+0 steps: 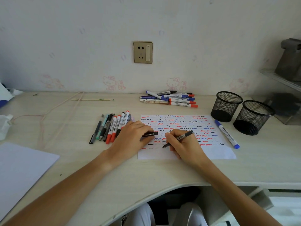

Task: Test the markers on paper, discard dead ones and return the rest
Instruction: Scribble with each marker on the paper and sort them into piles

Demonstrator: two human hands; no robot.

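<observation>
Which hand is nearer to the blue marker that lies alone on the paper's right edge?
Right. The right hand writes mid-paper, left of the blue marker; the left hand lies farther away at the paper's left edge.

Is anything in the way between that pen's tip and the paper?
Nothing visible. The right hand holds the black pen with its tip at a bare patch of the scribbled paper; the left hand holds the cap aside.
</observation>
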